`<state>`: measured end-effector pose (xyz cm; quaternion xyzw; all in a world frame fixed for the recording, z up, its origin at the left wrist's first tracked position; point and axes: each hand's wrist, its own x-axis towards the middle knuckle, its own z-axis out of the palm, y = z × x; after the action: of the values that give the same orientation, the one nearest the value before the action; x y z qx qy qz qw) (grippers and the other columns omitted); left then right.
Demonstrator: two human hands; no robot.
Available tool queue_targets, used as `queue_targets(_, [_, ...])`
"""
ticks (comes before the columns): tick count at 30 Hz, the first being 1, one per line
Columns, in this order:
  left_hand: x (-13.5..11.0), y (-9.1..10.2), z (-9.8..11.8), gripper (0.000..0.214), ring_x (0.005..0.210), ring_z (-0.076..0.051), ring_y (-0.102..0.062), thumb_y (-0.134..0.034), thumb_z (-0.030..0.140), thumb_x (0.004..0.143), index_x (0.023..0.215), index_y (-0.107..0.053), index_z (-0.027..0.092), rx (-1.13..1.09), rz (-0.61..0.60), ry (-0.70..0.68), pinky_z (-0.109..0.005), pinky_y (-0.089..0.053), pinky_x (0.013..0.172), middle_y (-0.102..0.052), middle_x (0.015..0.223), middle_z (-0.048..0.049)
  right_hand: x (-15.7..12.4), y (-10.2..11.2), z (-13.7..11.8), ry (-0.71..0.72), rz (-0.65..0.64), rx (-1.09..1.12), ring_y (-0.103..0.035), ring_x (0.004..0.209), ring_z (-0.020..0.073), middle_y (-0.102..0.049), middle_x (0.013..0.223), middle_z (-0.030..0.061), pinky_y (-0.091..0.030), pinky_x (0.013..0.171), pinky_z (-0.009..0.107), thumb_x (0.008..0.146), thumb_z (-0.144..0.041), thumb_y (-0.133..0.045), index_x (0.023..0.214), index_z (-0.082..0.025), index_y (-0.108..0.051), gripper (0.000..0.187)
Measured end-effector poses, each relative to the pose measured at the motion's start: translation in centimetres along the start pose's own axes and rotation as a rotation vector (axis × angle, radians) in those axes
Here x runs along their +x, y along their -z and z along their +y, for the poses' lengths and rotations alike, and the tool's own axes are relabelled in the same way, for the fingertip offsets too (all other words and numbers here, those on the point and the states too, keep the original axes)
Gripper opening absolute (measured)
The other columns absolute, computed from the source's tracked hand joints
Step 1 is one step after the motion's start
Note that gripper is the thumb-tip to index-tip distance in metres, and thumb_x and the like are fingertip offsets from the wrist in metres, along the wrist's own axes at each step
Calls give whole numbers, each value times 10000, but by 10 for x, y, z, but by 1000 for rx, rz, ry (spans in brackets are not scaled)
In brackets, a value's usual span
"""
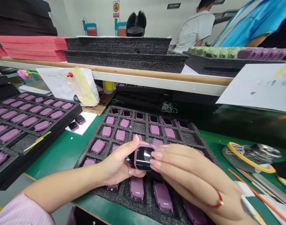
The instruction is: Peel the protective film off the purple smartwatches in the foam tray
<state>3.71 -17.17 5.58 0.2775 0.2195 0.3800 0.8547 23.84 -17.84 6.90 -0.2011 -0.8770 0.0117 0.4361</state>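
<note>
A purple smartwatch body [144,158] with a glossy black screen is held above a black foam tray [135,128]. My left hand [120,157] grips it from the left, thumb on top and fingers underneath. Another dark, shiny piece shows just behind its left edge, partly hidden by that hand. On the right side, the fingers of my right hand [180,168] lie close together against the watch's edge; the thumb is hidden. Purple watch cases [136,187] fill many slots around both hands, and watches with black screens [139,116] sit along the far row.
Left stands another foam tray [40,137] of purple cases, beside two watches on white paper [86,126]. A shelf [133,75] with stacked foam crosses the back. At right are a glass jar with a metal lid [266,151] and an orange stick [257,190]. Other people are beyond.
</note>
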Motion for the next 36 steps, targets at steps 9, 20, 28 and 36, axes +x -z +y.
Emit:
queue_targets(9, [0, -1, 1, 510, 473, -30, -419, -790, 599, 711, 875, -729, 119, 39, 69, 13, -149, -241, 410, -542, 685, 0, -2, -11, -10, 27, -28, -75, -741, 961, 225, -791, 1030, -10, -622, 900, 410, 982, -203, -542, 1260, -341, -658, 332])
queue_targets(20, [0, 1, -7, 535, 453, -42, -342, -738, 657, 737, 785, -587, 146, 283, 85, -104, -182, -203, 410, -475, 586, 45, 11, -26, -8, -215, -21, 40, -588, 748, 184, -649, 839, 26, -519, 666, 340, 821, -322, -791, 1280, -199, -560, 528])
queue_targets(28, [0, -1, -2, 549, 517, -85, -510, -753, 660, 706, 846, -654, 139, 130, 173, -4, -174, -296, 413, -598, 714, -23, 12, -24, 3, -213, -34, 117, -662, 967, 236, -708, 1080, 75, -537, 849, 401, 828, -313, -780, 1256, -243, -543, 494])
queue_targets(36, [3, 2, -4, 526, 484, -40, -405, -745, 631, 743, 849, -614, 133, 155, 127, -40, -154, -205, 411, -572, 683, -4, 13, -21, 10, -151, -104, 38, -674, 1000, 244, -703, 1107, 100, -567, 856, 404, 844, -279, -730, 1293, -219, -554, 486])
